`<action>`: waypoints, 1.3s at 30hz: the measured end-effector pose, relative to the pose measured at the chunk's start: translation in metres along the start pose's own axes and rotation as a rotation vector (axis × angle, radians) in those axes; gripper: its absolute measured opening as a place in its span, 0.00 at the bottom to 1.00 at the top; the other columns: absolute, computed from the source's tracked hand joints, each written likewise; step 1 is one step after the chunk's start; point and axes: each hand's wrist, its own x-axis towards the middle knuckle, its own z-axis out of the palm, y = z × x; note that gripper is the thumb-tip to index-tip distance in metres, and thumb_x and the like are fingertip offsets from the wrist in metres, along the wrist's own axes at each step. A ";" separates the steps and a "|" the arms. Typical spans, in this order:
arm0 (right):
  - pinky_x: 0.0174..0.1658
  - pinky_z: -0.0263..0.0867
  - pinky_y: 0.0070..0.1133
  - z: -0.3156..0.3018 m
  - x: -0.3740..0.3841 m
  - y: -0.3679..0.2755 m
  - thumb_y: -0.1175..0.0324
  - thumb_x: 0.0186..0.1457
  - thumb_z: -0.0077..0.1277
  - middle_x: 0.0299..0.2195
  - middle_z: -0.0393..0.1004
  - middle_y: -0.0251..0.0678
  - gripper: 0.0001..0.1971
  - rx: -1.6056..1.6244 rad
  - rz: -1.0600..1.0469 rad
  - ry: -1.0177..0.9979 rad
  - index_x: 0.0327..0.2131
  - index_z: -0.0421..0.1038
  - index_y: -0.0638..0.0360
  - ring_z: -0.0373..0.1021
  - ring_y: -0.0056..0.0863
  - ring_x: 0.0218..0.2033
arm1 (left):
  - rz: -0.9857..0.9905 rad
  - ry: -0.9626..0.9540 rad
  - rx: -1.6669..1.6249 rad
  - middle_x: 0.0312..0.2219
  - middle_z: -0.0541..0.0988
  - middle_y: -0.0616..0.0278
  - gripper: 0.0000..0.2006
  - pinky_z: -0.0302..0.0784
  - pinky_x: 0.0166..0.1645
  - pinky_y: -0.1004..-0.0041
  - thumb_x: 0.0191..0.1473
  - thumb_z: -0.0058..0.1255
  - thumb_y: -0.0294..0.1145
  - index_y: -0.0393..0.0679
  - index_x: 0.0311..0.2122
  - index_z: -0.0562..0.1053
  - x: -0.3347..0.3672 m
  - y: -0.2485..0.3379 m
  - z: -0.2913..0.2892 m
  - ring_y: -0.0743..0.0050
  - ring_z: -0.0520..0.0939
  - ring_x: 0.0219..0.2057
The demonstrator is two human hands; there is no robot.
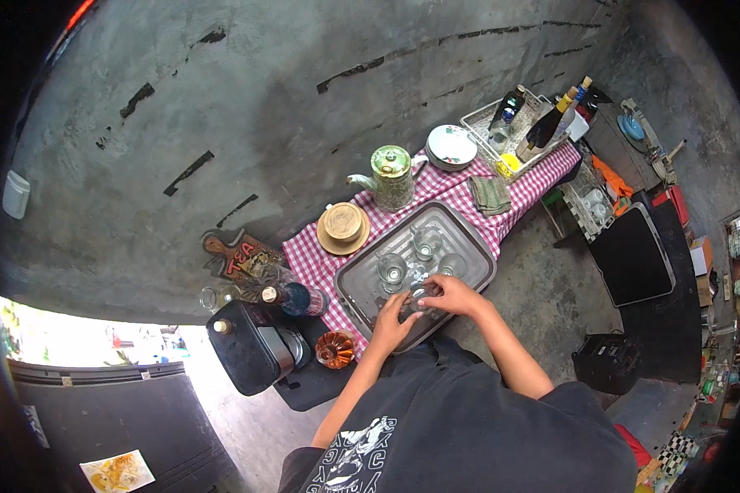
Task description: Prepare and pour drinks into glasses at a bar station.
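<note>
Tray (358, 286) on checked cloth (307, 246), grey wall (263, 123), left hand (391, 323) and right hand (459, 297) holding clear glass (418, 291)

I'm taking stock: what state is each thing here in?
Near clear glass: held between left fingers and right fingers
Three other clear glasses: resting on gray rectangular tray
Green speckled teapot: lid on
Round white plates: stacked
Green rectangular cloth: folded
Dark blue glass bottle: stoppered
Yellow-necked dark bottle: stoppered

1. Glass (420, 291) between left hand (392, 324) and right hand (459, 297): partly hidden.
2. Tray (360, 282) under the grip: near edge partly covered.
3. Shirt (477, 419) below: cut off.
4. Clutter (718, 366) far right: too small to tell.
</note>
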 end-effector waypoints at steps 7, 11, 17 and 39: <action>0.41 0.68 0.23 0.000 -0.001 -0.003 0.58 0.46 0.66 0.34 0.75 0.40 0.28 0.001 0.011 -0.004 0.47 0.71 0.67 0.71 0.26 0.37 | 0.005 0.005 -0.011 0.47 0.74 0.51 0.28 0.72 0.52 0.67 0.49 0.62 0.34 0.34 0.54 0.68 -0.001 0.000 0.001 0.58 0.78 0.47; 0.40 0.67 0.23 0.000 -0.001 -0.004 0.57 0.46 0.65 0.33 0.75 0.39 0.28 0.016 0.040 -0.004 0.47 0.72 0.67 0.70 0.25 0.35 | 0.012 0.006 0.003 0.47 0.74 0.51 0.28 0.73 0.51 0.68 0.49 0.62 0.33 0.34 0.55 0.68 -0.001 -0.002 0.001 0.59 0.78 0.47; 0.37 0.66 0.22 -0.002 -0.002 -0.010 0.57 0.46 0.66 0.31 0.74 0.37 0.28 0.013 0.031 -0.002 0.46 0.72 0.66 0.68 0.23 0.32 | 0.005 -0.004 -0.019 0.47 0.74 0.51 0.28 0.75 0.48 0.69 0.49 0.63 0.32 0.35 0.55 0.68 0.000 -0.005 0.001 0.60 0.78 0.47; 0.40 0.68 0.24 0.000 0.002 -0.001 0.56 0.47 0.65 0.34 0.76 0.40 0.28 -0.018 0.008 -0.011 0.46 0.72 0.67 0.71 0.26 0.35 | -0.006 -0.005 -0.046 0.47 0.73 0.51 0.28 0.76 0.49 0.68 0.50 0.62 0.32 0.36 0.55 0.68 0.001 0.001 -0.002 0.59 0.78 0.47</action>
